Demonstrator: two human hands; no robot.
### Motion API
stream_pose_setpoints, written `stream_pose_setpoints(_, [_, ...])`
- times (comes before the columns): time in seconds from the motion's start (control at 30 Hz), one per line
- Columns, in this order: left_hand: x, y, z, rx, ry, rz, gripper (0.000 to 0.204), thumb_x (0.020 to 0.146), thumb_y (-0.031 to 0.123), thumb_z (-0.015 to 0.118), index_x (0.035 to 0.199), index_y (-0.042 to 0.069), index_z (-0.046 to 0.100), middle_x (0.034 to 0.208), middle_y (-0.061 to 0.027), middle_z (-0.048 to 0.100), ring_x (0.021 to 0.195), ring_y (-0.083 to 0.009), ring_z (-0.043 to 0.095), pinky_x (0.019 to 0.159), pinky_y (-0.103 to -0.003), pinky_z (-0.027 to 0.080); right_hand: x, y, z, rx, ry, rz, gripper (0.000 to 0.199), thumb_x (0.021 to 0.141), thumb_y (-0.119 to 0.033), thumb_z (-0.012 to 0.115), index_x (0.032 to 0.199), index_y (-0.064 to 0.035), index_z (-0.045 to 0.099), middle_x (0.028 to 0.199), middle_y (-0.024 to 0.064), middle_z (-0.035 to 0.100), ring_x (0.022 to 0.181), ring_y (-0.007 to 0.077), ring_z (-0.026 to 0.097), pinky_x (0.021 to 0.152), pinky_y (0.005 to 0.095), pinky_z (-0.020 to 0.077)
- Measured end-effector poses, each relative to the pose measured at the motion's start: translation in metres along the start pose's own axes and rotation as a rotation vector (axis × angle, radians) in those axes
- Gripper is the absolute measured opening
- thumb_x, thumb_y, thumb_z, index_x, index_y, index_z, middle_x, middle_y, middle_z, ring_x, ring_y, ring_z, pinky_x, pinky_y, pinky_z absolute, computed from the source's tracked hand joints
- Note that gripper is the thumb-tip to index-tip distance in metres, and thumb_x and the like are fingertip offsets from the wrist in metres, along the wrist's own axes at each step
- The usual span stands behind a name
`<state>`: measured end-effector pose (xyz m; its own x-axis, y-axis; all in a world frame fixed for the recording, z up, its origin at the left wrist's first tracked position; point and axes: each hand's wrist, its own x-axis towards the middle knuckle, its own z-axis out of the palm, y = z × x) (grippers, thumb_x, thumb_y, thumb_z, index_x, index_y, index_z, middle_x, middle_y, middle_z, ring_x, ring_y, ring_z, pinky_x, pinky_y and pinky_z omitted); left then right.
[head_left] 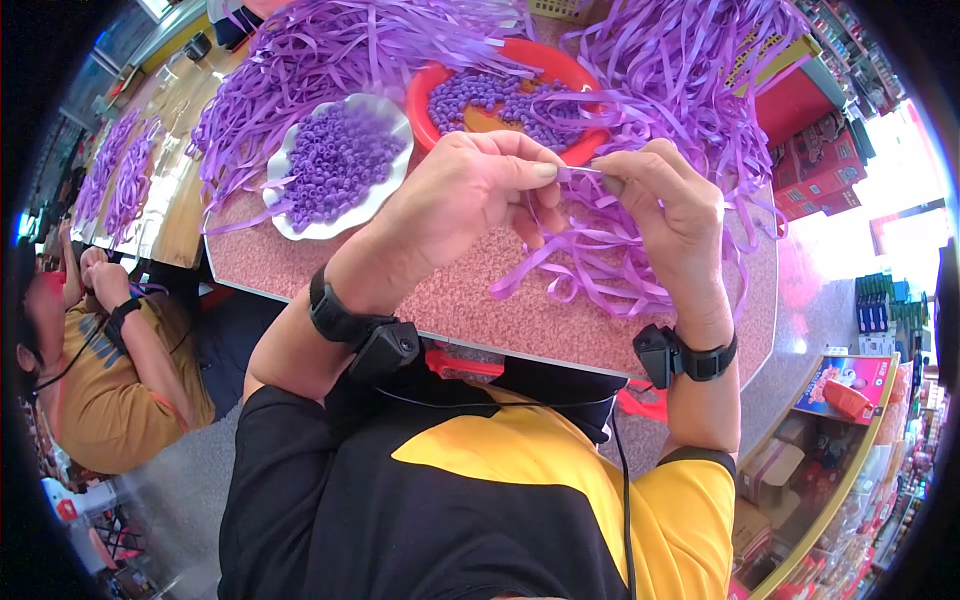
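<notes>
Both hands meet just in front of the round red plastic tray [432, 92], over the pink speckled table [560, 325]. The left hand [462, 190] is closed, thumb and forefinger pinched on the end of a thin purple ribbon strip [578, 172]. The right hand [668, 205] is closed too, its fingertips pinching the same strip from the other side, so the ribbon end spans the small gap between them. Whether a bead already sits on that end is too small to tell.

The red tray holds a layer of small purple plastic beads [480, 95], with bare orange showing at its near side. To the left of the tray stands a white scalloped dish [300, 222], heaped with more purple beads [335, 155]. Behind and to the right of the tray lie big loose heaps of purple ribbon strips [690, 70], some trailing under the right hand toward the table's near edge.

Judging from this, the work looks far from finished: both bead holders are well stocked, the ribbon piles are large, and no finished beaded strips can be made out near the tray.

Far to the left of the tray, another person in a mustard shirt [110, 390] sits at a neighbouring table.
</notes>
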<state>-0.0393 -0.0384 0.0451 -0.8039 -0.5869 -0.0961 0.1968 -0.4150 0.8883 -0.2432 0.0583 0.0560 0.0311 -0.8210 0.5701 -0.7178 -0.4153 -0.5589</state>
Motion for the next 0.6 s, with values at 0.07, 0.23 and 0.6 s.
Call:
stream_pose_setpoints(0.07, [0.001,-0.001,-0.001,-0.049,-0.017,-0.022,0.018,0.095,0.012,0.058,0.104,-0.003,0.064,0.088,-0.0087,0.066,0.074,-0.0214,0.068,0.064,-0.033,0.055,0.000,-0.001,-0.001,-0.032,0.001,0.002,0.019,0.085,0.009,0.059,0.099,0.0004,0.070,0.082,0.0047,0.059,0.076,0.0116,0.061,0.071,0.0238,0.0496])
stream_pose_setpoints(0.23, [0.005,-0.004,-0.005,-0.054,-0.049,-0.035,0.016,0.095,0.012,0.059,0.102,-0.002,0.063,0.087,-0.0085,0.064,0.070,-0.0193,0.064,0.064,-0.034,0.054,0.001,0.000,0.000,-0.019,0.023,-0.007,0.018,0.085,0.009,0.060,0.098,0.0007,0.070,0.082,0.0055,0.061,0.076,0.0121,0.061,0.070,0.0239,0.0490])
stream_pose_setpoints(0.6, [0.008,-0.012,-0.007,-0.208,-0.062,-0.044,0.014,0.096,0.012,0.056,0.104,0.001,0.059,0.080,-0.0035,0.055,0.068,-0.0151,0.055,0.060,-0.033,0.052,0.002,0.003,0.002,-0.011,0.022,-0.026,0.020,0.084,0.010,0.059,0.098,0.0009,0.070,0.082,0.0063,0.061,0.076,0.0129,0.062,0.069,0.0240,0.0485])
